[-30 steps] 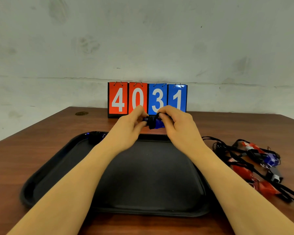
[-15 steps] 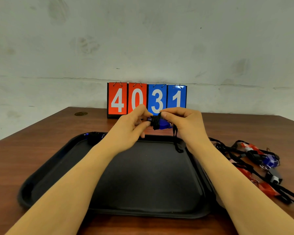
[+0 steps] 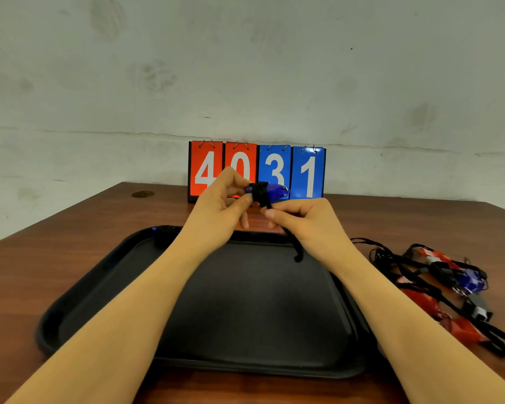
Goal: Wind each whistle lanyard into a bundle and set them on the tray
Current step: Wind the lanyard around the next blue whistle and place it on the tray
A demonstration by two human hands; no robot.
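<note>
My left hand (image 3: 222,199) pinches a blue whistle (image 3: 276,192) above the far edge of the black tray (image 3: 99,287). Black lanyard cord (image 3: 260,193) is wound around the whistle's middle. My right hand (image 3: 303,220) sits just below and to the right, pinching the free end of the cord, whose tail (image 3: 298,252) hangs down over the tray. A wound dark bundle with a blue whistle (image 3: 165,233) lies in the tray's far left corner, partly hidden by my left forearm.
A tangled pile of red, blue and grey whistles with black lanyards (image 3: 449,290) lies on the wooden table (image 3: 41,258) right of the tray. A flip scoreboard reading 4031 (image 3: 306,173) stands at the back against the wall.
My right hand has dropped from beside the whistle to below it, drawing the cord down. The whistle's blue body now shows, and the loose tail hangs lower over the tray.
</note>
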